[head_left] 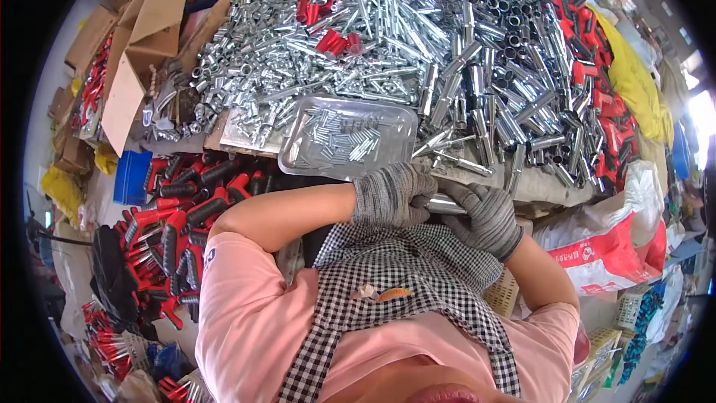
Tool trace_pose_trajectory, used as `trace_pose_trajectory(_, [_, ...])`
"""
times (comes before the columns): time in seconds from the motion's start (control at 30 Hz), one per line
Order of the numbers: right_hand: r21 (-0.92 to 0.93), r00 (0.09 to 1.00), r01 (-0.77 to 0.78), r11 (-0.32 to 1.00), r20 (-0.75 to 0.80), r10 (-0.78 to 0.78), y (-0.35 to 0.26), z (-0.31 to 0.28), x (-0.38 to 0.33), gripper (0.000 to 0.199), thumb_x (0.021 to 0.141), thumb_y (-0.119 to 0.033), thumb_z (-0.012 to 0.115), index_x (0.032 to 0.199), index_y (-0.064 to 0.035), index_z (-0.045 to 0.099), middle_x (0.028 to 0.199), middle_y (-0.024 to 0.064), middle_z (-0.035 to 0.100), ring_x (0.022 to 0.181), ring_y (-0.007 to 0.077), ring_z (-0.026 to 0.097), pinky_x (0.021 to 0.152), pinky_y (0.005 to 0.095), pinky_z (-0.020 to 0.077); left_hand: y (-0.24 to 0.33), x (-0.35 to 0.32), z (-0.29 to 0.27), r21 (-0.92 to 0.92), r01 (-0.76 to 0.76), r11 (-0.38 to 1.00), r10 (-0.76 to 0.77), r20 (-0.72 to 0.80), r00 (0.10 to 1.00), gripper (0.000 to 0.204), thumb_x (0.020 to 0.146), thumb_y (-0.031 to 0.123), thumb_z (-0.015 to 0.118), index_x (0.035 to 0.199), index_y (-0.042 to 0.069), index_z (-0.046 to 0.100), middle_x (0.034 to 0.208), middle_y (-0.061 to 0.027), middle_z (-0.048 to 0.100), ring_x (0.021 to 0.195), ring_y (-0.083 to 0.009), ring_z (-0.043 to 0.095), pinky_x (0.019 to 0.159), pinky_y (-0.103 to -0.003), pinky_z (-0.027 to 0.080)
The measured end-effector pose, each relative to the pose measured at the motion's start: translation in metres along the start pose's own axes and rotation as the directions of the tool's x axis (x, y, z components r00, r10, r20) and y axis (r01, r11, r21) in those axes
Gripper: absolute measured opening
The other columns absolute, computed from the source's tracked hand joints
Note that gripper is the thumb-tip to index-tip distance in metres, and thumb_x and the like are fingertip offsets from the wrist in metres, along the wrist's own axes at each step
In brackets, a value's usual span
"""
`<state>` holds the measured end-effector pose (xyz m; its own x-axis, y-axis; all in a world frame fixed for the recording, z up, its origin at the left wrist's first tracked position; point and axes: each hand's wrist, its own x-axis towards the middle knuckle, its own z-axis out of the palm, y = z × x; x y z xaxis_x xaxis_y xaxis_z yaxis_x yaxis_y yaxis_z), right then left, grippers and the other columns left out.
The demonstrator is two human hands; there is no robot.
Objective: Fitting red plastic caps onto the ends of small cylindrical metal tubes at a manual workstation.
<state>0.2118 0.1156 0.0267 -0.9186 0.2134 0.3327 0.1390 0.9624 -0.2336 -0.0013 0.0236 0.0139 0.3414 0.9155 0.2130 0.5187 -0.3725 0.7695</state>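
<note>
Both my hands wear grey knit gloves and meet in front of my checked apron [418, 261]. Between them lies a shiny chrome tube [446, 204]. My left hand [391, 195] is closed at the tube's left end, fingers curled. Around its right end my right hand [488, 220] is wrapped. The ends of the tube are hidden inside the gloves. Just beyond my left hand stands a clear plastic tray [298, 168] with many small metal pins [339, 138] in it.
Heaped chrome tubes [514, 97] and small metal fittings [261, 52] cover the bench. Red parts [615, 119] line its right edge. Red-and-black handled tools [175, 231] pile up at left beside a blue bin [133, 177]. An open cardboard box [145, 37] and a red-white sack [604, 254] flank the bench.
</note>
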Motion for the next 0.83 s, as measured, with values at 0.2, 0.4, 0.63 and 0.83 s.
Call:
trace_pose_trajectory(0.2, [-0.067,0.996,0.069,0.995,-0.049,-0.072,0.005,-0.001,0.002,0.054,0.065,-0.026,0.077,0.113,-0.0087,0.059,0.081,0.0103,0.059,0.071,0.0294,0.059,0.076,0.0415,0.0454,0.003,-0.006,-0.013,0.075,0.100,0.992,-0.091,-0.117,0.989,0.034,0.066,0.027,0.079,0.075,0.007,0.054,0.071,-0.0078,0.060,0.061,-0.0218,0.059,0.054,-0.032,0.047])
trace_pose_trajectory(0.4, [-0.173,0.967,-0.007,0.985,-0.253,-0.037,0.003,0.005,0.012,0.052,0.061,-0.021,0.079,0.108,-0.0084,0.059,0.093,0.0075,0.061,0.079,0.0289,0.057,0.072,0.0416,0.0421,0.014,-0.014,-0.019,0.109,-0.096,0.989,0.124,-0.291,0.949,0.036,0.064,0.014,0.077,0.093,0.007,0.057,0.083,-0.0101,0.060,0.074,-0.0273,0.060,0.067,-0.036,0.048])
trace_pose_trajectory(0.63, [-0.312,0.869,0.059,0.948,-0.452,-0.203,0.004,0.011,0.008,0.043,0.064,-0.029,0.075,0.102,-0.0151,0.061,0.088,0.0013,0.058,0.070,0.0188,0.059,0.071,0.0413,0.0426,0.000,-0.010,-0.014,0.067,-0.309,0.949,0.314,-0.302,0.900,0.024,0.067,0.004,0.073,0.086,0.006,0.059,0.078,-0.0102,0.060,0.068,-0.0273,0.061,0.059,-0.035,0.049])
trace_pose_trajectory(0.83, [-0.365,0.833,0.203,0.909,-0.423,-0.356,0.008,-0.005,0.005,0.048,0.055,-0.026,0.072,0.101,-0.0140,0.061,0.096,0.0054,0.058,0.073,0.0186,0.061,0.065,0.0412,0.0450,-0.020,-0.016,-0.005,0.333,-0.555,0.762,0.642,-0.272,0.717,0.051,0.069,0.010,0.076,0.112,0.011,0.049,0.100,-0.0108,0.061,0.084,-0.0286,0.063,0.070,-0.040,0.054])
